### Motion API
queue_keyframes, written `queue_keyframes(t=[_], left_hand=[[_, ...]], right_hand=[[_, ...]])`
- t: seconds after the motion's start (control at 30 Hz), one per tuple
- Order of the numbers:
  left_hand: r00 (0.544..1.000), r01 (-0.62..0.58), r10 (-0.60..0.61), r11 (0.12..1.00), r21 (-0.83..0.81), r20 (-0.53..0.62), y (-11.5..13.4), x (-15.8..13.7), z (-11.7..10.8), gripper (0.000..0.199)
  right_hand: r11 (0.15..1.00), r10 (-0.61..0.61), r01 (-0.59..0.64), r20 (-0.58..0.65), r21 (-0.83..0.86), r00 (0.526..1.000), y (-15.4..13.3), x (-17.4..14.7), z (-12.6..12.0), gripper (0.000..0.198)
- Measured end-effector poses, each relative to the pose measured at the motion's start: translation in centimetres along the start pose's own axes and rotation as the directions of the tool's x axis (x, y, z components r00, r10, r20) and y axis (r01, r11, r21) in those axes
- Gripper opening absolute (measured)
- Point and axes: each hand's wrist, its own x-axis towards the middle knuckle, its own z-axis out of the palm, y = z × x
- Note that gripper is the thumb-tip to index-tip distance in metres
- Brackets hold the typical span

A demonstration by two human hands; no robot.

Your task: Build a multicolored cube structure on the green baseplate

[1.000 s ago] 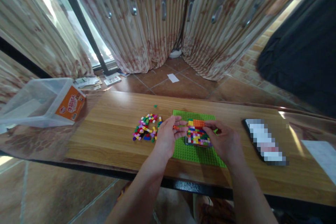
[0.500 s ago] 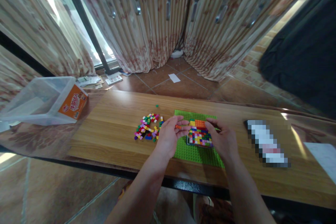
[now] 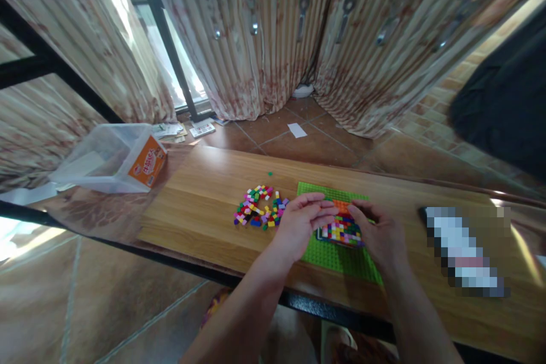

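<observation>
the left hand [image 3: 301, 222] and right hand [image 3: 377, 233] meet over the multicoloured brick block [image 3: 341, 230], which sits on the green baseplate [image 3: 336, 256] on the wooden table [image 3: 205, 205]. left fingers are pinched together at the block's upper left edge; what they grip cannot be told. right fingers curl onto the block's right side. a loose brick pile [image 3: 260, 215] lies just left of the baseplate. the clear tub [image 3: 106, 159] carries an orange label [image 3: 147, 164]; its writing is unreadable

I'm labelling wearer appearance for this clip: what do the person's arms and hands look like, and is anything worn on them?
Both forearms are bare with no sleeves in view. The left hand and right hand wear no gloves; no watch, ring or bracelet is visible at this resolution.
</observation>
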Motion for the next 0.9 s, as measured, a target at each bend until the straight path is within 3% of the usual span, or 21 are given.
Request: queue_keyframes(t=[0.1,0.2,0.33,0.4,0.63,0.73,0.83,0.9], left_hand=[[0.999,0.006,-0.005,1.000,-0.009,0.053,-0.1,-0.1,0.2,0.017],[0.996,0.013,-0.012,1.000,-0.014,0.092,-0.1,-0.3,0.3,0.021],[0.994,0.021,-0.016,0.999,-0.042,0.113,-0.1,-0.3,0.2,0.029],[0.992,0.010,-0.004,0.999,-0.042,0.125,-0.2,-0.3,0.1,0.033],[0.982,0.015,-0.014,1.000,-0.004,0.186,-0.5,-0.4,0.3,0.035],[0.983,0.016,-0.015,1.000,-0.008,0.181,-0.4,-0.4,0.4,0.030],[0.998,-0.013,0.011,0.999,0.041,0.057,0.0,-0.2,0.2,0.019],[0.997,-0.045,0.050,0.996,0.080,-0.063,0.3,0.0,0.0,0.013]], right_hand=[[0.994,-0.092,0.088,-0.054,-0.062,0.994,-0.5,-0.6,-0.1,0.040],[0.947,-0.318,0.312,-0.101,-0.069,0.943,-2.0,-1.6,-0.3,0.029],[0.888,-0.455,0.459,0.087,-0.027,0.886,-3.7,-2.6,-0.1,0.022],[0.882,-0.461,0.469,0.136,-0.039,0.877,-4.0,-2.8,0.1,0.020],[0.889,-0.451,0.457,0.127,-0.023,0.884,-4.0,-3.0,0.5,0.017],[0.903,-0.430,0.430,0.012,-0.011,0.903,-3.6,-2.3,-0.6,0.017],[0.943,-0.333,0.326,-0.163,-0.072,0.929,-2.4,-1.0,-2.3,0.020],[0.960,-0.267,0.245,-0.172,-0.137,0.948,-1.3,-0.1,-3.1,0.022]])
